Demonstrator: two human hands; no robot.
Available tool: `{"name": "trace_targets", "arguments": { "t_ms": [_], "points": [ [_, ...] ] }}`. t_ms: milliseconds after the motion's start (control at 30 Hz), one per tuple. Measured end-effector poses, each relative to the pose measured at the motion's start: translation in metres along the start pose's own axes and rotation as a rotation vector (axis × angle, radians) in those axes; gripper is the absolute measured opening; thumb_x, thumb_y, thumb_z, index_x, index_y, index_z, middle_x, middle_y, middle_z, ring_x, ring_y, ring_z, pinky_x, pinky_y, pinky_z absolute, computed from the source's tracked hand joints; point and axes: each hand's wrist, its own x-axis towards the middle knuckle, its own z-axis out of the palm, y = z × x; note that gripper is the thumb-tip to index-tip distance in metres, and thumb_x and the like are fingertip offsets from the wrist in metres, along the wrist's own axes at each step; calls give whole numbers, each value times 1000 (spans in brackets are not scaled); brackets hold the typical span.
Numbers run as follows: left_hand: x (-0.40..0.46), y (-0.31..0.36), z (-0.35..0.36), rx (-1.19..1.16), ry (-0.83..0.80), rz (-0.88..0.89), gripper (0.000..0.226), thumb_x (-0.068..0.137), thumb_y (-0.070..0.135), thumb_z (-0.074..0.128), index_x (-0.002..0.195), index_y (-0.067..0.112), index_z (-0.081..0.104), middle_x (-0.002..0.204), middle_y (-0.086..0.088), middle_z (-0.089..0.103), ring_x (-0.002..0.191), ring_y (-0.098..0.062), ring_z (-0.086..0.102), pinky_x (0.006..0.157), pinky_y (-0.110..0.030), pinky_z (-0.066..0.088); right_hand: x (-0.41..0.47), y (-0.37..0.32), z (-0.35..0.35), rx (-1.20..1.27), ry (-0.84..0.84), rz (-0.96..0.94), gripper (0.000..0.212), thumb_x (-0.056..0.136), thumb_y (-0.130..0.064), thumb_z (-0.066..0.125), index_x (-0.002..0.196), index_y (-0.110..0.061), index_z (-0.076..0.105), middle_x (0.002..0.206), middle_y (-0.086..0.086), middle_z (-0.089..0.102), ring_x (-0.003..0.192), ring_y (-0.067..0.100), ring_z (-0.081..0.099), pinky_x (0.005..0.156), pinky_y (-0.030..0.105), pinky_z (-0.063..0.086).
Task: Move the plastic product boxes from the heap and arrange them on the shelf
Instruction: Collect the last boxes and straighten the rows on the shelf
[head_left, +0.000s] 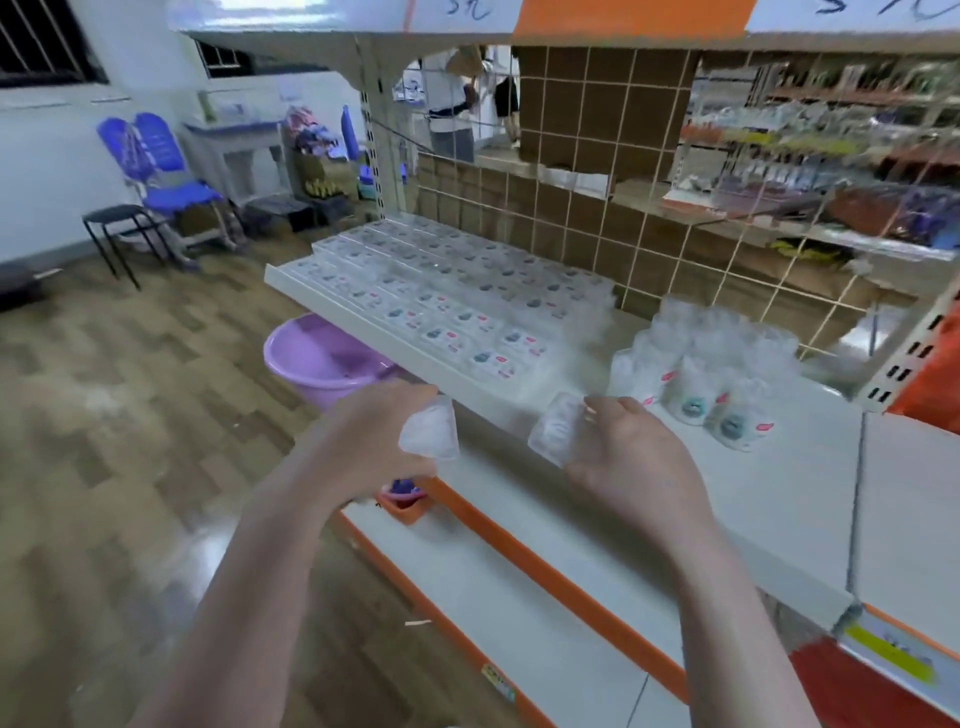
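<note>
Nearest me, my left hand (374, 436) grips one clear plastic box (431, 428); my right hand (631, 457) pinches another box (556, 428). Beyond, arranged rows (441, 291) and the heap (711, 374) occupy the shelf (779, 493).

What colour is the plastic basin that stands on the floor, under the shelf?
Light purple. The plastic basin shows best in the head view, the only one, partly hidden by the shelf.
</note>
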Motion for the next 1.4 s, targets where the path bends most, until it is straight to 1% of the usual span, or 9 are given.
{"name": "trace_targets", "arguments": {
  "t_ms": [167, 333, 600, 733, 833, 1033, 1200, 1333, 1400],
  "points": [
    [54, -51, -22, 73, -23, -61, 62, 70, 31, 77, 125, 19, 51, 119, 2, 55, 108, -18, 53, 89, -38, 46, 74, -29, 30, 33, -43, 8, 42, 74, -25, 59, 114, -15, 52, 107, 6, 54, 104, 28, 53, 76, 32, 43],
    [94, -98, -41, 72, -29, -110, 74, 71, 33, 77, 137, 24, 43, 127, 3, 51, 114, -17, 48, 92, -34, 44, 141, -58, 52, 30, -82, -2, 35, 73, -24, 58, 106, -15, 51, 102, 5, 51, 101, 27, 53, 72, 28, 35],
    [153, -154, -51, 42, -22, -118, 78, 75, 34, 75, 143, 27, 36, 139, 7, 44, 126, -14, 41, 99, -27, 36, 205, -85, 79, 29, -158, 52, 33, 73, -24, 62, 102, -14, 51, 93, 3, 47, 101, 27, 53, 68, 29, 36],
    [191, -191, -56, 25, -37, -46, 81, 74, 36, 76, 144, 26, 35, 144, 6, 41, 129, -15, 41, 105, -30, 35, 233, -104, 95, 6, -134, 121, 52, 74, -25, 62, 124, -14, 50, 120, 9, 56, 112, 27, 51, 85, 31, 44],
    [222, -223, -62, 6, -45, 22, 81, 74, 32, 77, 144, 27, 35, 144, 6, 40, 130, -14, 39, 105, -30, 33, 254, -122, 111, -16, -102, 181, 44, 76, -27, 61, 118, -16, 52, 116, 7, 55, 107, 25, 52, 74, 29, 40],
    [290, -283, -82, 17, -105, 196, 81, 72, 34, 79, 142, 24, 38, 143, 0, 43, 132, -18, 38, 107, -34, 31, 296, -162, 142, -40, -151, 296, 33, 76, -25, 60, 107, -14, 52, 110, 7, 55, 107, 26, 51, 72, 27, 36],
    [325, -310, -90, 40, -145, 326, 81, 74, 35, 77, 143, 23, 37, 145, 2, 40, 133, -17, 37, 107, -28, 28, 314, -186, 153, -91, -151, 344, 45, 71, -22, 61, 114, -13, 52, 110, 7, 56, 104, 26, 52, 71, 27, 38],
    [342, -319, -91, 15, -154, 389, 81, 74, 36, 77, 143, 24, 37, 145, 5, 40, 132, -16, 37, 104, -25, 27, 321, -197, 158, -110, -185, 372, 53, 75, -26, 61, 126, -16, 47, 119, 5, 53, 111, 25, 50, 87, 33, 46],
    [347, -320, -90, 14, -167, 415, 81, 75, 36, 76, 143, 25, 35, 147, 6, 38, 134, -14, 35, 105, -24, 25, 322, -199, 160, -137, -216, 368, 54, 77, -27, 61, 128, -17, 45, 121, 6, 52, 114, 25, 49, 87, 32, 44]
  ]
}}
